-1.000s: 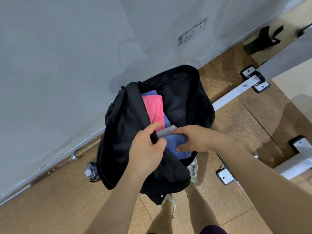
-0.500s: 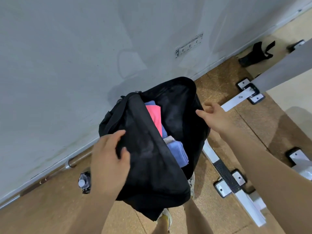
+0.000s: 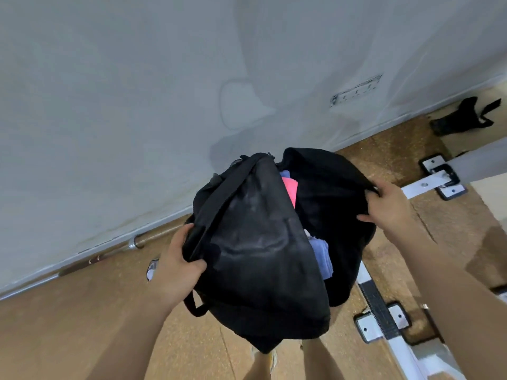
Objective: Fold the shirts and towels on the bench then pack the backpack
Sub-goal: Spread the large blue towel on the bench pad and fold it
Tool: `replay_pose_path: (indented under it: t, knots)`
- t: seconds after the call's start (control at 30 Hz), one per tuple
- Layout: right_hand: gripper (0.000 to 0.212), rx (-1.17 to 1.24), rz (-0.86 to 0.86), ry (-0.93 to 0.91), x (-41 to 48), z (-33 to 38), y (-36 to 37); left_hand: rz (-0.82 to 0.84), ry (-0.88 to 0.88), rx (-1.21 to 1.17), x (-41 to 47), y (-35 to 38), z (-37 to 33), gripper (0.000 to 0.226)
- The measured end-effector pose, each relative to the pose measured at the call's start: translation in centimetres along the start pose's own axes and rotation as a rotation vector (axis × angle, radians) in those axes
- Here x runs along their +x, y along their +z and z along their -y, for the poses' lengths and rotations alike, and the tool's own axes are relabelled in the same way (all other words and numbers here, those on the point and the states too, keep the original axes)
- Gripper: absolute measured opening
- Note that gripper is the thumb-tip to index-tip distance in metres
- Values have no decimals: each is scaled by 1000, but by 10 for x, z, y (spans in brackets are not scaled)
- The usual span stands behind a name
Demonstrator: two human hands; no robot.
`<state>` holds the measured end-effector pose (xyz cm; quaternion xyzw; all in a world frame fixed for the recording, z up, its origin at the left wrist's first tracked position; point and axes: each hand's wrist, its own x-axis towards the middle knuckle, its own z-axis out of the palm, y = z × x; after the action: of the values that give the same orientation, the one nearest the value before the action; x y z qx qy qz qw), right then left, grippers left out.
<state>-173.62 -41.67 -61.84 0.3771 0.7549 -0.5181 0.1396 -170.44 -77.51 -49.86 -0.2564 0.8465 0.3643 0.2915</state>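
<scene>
I'm holding the backpack up beside the wall, left hand clamping its left edge, right hand pinching the open rim; the blue towel is riding high at the mouth, likely snagging the closure or spilling if I'm tilting.

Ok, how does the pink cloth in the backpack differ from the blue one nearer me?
The pink cloth sits towards the wall end; the blue cloth lies nearer the person. Pink shows one smooth face; blue shows stacked folded edges. Both sit inside the open backpack, partly hidden by its flap.
</scene>
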Motion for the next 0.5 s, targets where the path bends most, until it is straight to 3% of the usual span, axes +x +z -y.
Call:
replay_pose_path:
  t: [0.1,0.2,0.3,0.5]
  knots:
    - [19,-64,32,-197,-42,22,-29,-76,108,-87,-33,-15,-16,68]
    - [19,-148,73,-332,-94,58,-32,-9,209,-150,-74,-33,-41,66]
    - [19,-76,175,-370,-153,98,-13,43,313,-140,-110,-52,-68,64]
    - [24,30,324,-563,-278,199,3,-13,481,-291,-172,-110,-123,50]
